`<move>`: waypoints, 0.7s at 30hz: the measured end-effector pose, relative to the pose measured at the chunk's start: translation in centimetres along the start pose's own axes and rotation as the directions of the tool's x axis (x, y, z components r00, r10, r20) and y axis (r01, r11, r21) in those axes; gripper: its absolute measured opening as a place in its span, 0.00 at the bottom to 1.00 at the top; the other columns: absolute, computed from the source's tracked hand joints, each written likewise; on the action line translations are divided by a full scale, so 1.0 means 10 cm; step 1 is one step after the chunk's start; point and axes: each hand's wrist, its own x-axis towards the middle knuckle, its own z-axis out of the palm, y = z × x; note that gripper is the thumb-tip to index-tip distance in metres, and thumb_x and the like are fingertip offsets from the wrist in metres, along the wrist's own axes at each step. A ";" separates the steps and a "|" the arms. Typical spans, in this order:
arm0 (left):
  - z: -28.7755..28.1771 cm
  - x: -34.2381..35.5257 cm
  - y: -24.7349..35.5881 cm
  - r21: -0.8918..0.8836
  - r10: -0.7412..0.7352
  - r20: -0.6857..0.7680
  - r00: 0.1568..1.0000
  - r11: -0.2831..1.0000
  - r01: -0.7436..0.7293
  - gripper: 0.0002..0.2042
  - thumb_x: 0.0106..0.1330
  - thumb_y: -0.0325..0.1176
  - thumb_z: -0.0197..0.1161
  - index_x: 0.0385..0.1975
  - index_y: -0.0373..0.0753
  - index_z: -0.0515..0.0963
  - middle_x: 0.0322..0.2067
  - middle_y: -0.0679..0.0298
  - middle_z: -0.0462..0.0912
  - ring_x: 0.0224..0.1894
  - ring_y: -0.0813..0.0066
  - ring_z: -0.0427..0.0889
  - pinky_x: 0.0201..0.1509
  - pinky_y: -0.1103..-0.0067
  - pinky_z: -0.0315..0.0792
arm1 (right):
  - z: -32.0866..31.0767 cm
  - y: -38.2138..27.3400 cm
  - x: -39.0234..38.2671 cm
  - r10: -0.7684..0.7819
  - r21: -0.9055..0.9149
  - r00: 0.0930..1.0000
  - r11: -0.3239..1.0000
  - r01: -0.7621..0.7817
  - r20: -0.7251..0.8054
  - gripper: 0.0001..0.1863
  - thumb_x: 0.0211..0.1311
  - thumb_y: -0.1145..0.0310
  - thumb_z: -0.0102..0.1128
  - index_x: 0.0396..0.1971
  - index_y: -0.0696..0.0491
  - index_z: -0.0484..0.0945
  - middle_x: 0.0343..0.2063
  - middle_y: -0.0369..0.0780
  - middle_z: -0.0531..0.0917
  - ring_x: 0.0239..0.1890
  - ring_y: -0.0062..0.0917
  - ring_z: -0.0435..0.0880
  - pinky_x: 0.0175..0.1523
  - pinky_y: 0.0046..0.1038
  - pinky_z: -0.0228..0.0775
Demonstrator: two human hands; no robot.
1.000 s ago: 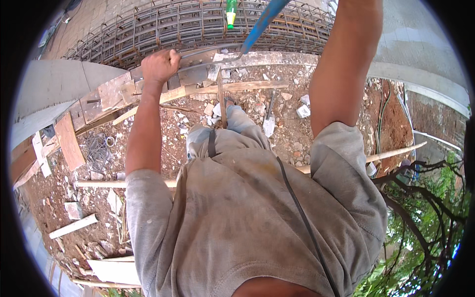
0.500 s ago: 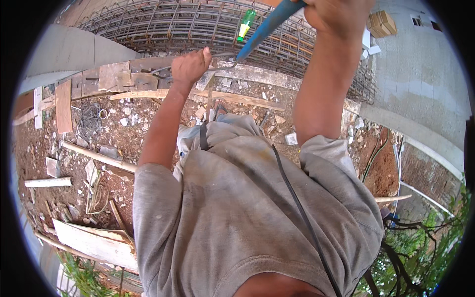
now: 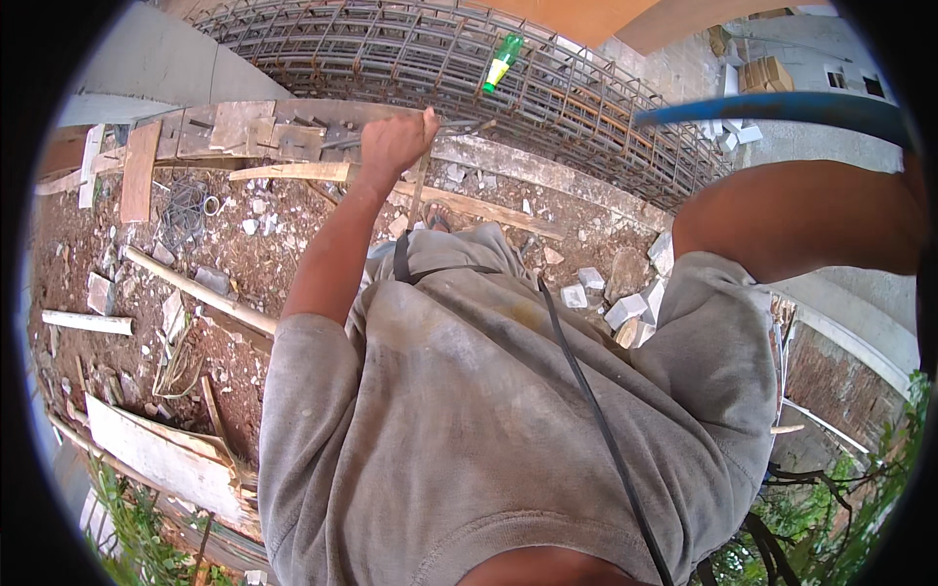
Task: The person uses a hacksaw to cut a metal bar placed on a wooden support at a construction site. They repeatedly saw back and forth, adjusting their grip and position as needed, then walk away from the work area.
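Observation:
My left hand [image 3: 396, 146] is closed around thin steel rods [image 3: 342, 144] at the board-topped edge, their ends showing on both sides of the fist. Far to the right, my right hand [image 3: 911, 190] lies in the dark rim of the picture, closed on a long blue bar [image 3: 782, 107]. The bar tapers leftward and its free end hangs over the rebar cage, apart from the rods. Most of the right hand's fingers are hidden.
Beyond my hands lies a long rebar cage [image 3: 391, 59] with a green bottle [image 3: 503, 62] on it. A wooden plank [image 3: 489, 209] and concrete chunks [image 3: 625, 311] lie on rubble ground around me. Cardboard boxes [image 3: 765, 74] stand at the far right.
My right arm has swung out to the right with the blue bar, whose tip has come away from the rods. My left hand still grips the rods, slightly further right in view.

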 end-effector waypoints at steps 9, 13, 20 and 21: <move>-0.15 -0.05 0.09 -0.077 0.232 0.067 0.970 0.971 -0.227 0.23 0.73 0.55 0.51 0.40 0.39 0.80 0.35 0.55 0.85 0.33 0.54 0.86 0.34 0.62 0.79 | 1.87 2.04 -2.22 0.597 -0.111 0.708 0.788 -0.606 0.377 0.25 0.59 0.55 0.73 0.54 0.48 0.83 0.49 0.42 0.84 0.55 0.29 0.82 0.61 0.32 0.72; -0.02 0.14 0.38 -0.096 0.396 0.132 0.909 0.917 -0.386 0.20 0.70 0.50 0.58 0.46 0.38 0.75 0.41 0.57 0.83 0.39 0.56 0.86 0.38 0.62 0.80 | 2.19 2.37 -2.62 0.453 0.338 0.876 0.808 -0.482 0.165 0.16 0.65 0.62 0.68 0.49 0.53 0.85 0.50 0.40 0.85 0.55 0.27 0.81 0.62 0.29 0.70; 0.16 0.32 0.49 -0.120 0.316 0.190 0.930 0.947 -0.298 0.16 0.68 0.48 0.60 0.38 0.39 0.78 0.35 0.57 0.85 0.35 0.54 0.86 0.37 0.61 0.79 | 2.09 2.29 -2.31 0.488 0.227 0.813 0.794 -0.564 0.316 0.15 0.67 0.61 0.67 0.47 0.55 0.85 0.42 0.40 0.88 0.46 0.22 0.84 0.56 0.27 0.73; 0.14 0.33 0.48 -0.123 0.308 0.204 0.929 0.950 -0.288 0.17 0.68 0.49 0.60 0.38 0.40 0.79 0.34 0.56 0.85 0.34 0.54 0.86 0.36 0.60 0.79 | 2.07 2.30 -2.30 0.461 0.192 0.827 0.823 -0.534 0.322 0.15 0.67 0.61 0.67 0.47 0.54 0.85 0.42 0.41 0.89 0.45 0.25 0.86 0.54 0.28 0.75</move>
